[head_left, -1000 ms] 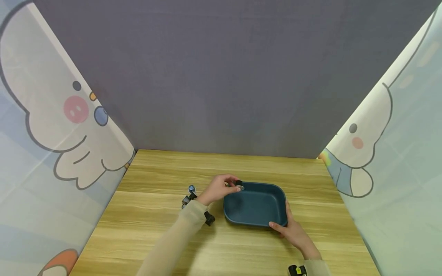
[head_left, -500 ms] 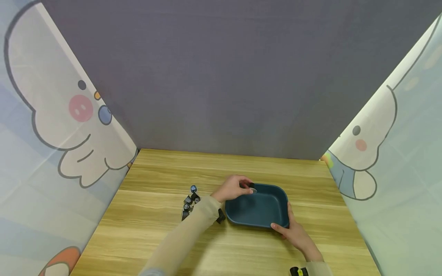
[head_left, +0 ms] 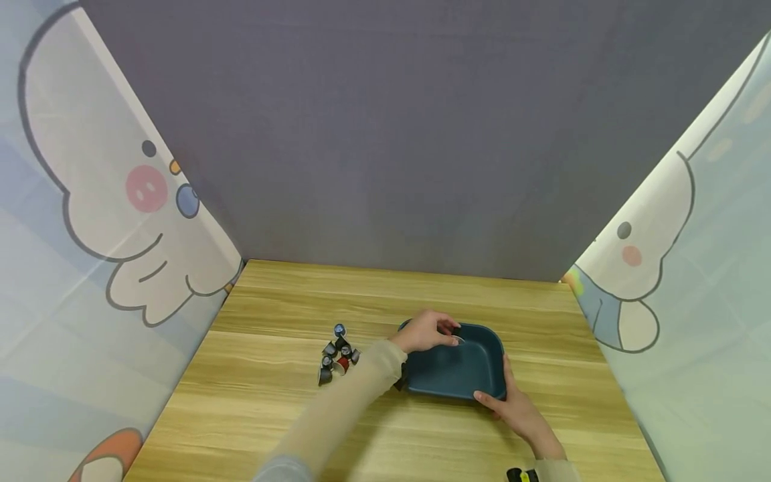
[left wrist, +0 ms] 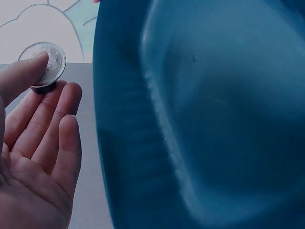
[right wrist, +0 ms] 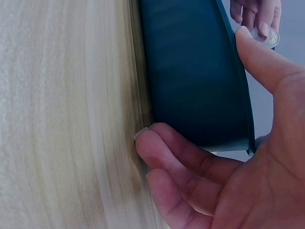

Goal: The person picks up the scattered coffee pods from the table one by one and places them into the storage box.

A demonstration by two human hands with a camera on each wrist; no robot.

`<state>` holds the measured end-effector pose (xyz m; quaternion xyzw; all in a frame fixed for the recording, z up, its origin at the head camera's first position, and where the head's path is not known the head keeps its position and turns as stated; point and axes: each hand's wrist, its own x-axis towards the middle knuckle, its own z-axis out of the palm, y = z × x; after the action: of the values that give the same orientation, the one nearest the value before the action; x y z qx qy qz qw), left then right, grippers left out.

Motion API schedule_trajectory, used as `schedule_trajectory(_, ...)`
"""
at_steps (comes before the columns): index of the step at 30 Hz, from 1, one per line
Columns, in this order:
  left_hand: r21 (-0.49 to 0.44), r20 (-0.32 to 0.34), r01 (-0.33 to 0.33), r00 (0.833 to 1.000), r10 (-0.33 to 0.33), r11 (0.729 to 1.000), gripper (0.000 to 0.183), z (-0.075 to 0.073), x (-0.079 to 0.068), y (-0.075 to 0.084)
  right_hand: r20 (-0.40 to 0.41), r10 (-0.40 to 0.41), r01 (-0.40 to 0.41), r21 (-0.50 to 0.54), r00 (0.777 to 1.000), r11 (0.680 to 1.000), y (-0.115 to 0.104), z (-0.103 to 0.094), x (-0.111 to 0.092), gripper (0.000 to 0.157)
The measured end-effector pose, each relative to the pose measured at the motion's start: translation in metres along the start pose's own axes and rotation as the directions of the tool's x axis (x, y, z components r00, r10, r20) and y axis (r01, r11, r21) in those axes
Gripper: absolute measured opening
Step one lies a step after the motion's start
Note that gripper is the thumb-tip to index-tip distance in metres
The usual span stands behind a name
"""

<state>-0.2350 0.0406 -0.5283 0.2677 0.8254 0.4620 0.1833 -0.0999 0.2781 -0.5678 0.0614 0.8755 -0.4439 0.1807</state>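
My left hand (head_left: pixel 425 332) pinches a coffee capsule (left wrist: pixel 56 61) between thumb and fingers. The capsule has a silvery round lid and a dark body, and the thumb covers part of the lid. In the head view, this hand is over the dark blue plastic basin (head_left: pixel 453 378), towards its far side. At the basin's near right corner, my right hand (head_left: pixel 517 407) grips the wall, thumb on the rim and fingers curled outside under it. No capsule shows on the visible part of the basin floor; my left forearm and hand hide some of it.
Several coffee capsules, including a red one (head_left: pixel 342 365) and a blue-lidded one (head_left: pixel 340 330), lie in a loose cluster on the wooden table (head_left: pixel 289 294), left of the basin. A grey backdrop (head_left: pixel 385 134) rises behind, with cartoon-printed curtains at both sides.
My left hand has moved right with the capsule, from the basin's far left corner to over its interior. More of the capsule cluster shows. My right hand keeps its hold on the corner.
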Motion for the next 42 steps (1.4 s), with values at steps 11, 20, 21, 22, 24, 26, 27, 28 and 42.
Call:
schedule_trajectory(11,-0.035,0.02,0.029,0.999,-0.028,0.999,0.032,0.015,0.015,-0.003,-0.005,0.003,-0.003,-0.01,1.0,1.0,0.0,-0.001,0.001,0.114)
schedule_trajectory(20,-0.01,0.077,0.032,0.997,-0.031,0.999,0.033,0.026,0.029,-0.001,-0.012,-0.002,0.002,0.006,1.0,1.0,0.0,-0.001,0.002,0.114)
schedule_trajectory(21,-0.006,0.087,0.034,0.996,-0.033,0.999,0.032,0.027,0.03,-0.001,-0.013,0.001,0.0,0.003,1.0,1.0,0.0,-0.001,0.002,0.114)
schedule_trajectory(22,-0.004,0.097,0.035,0.995,-0.035,0.999,0.032,0.029,0.031,0.0,-0.013,0.001,-0.001,0.001,1.0,1.0,0.0,-0.001,0.002,0.114)
schedule_trajectory(24,0.009,0.118,0.032,0.992,-0.033,0.999,0.031,0.032,0.033,0.0,-0.013,0.002,-0.002,-0.001,1.0,1.0,0.0,0.0,0.002,0.114)
schedule_trajectory(26,0.018,0.138,0.037,0.99,-0.039,0.999,0.03,0.034,0.034,-0.001,-0.013,-0.003,0.003,0.009,1.0,1.0,0.0,0.0,0.001,0.114)
schedule_trajectory(27,0.013,0.144,0.045,0.988,-0.046,0.999,0.03,0.035,0.034,-0.001,-0.012,-0.004,0.004,0.014,1.0,1.0,0.0,0.0,0.001,0.114)
schedule_trajectory(28,0.012,0.149,0.05,0.988,-0.051,0.999,0.029,0.036,0.034,-0.002,-0.011,-0.007,0.007,0.018,1.0,1.0,0.0,0.0,0.001,0.114)
schedule_trajectory(42,-0.024,0.181,0.102,0.979,-0.096,0.994,0.026,0.046,0.045,-0.012,-0.015,-0.009,0.01,0.02,1.0,1.0,-0.002,0.001,-0.001,0.113)
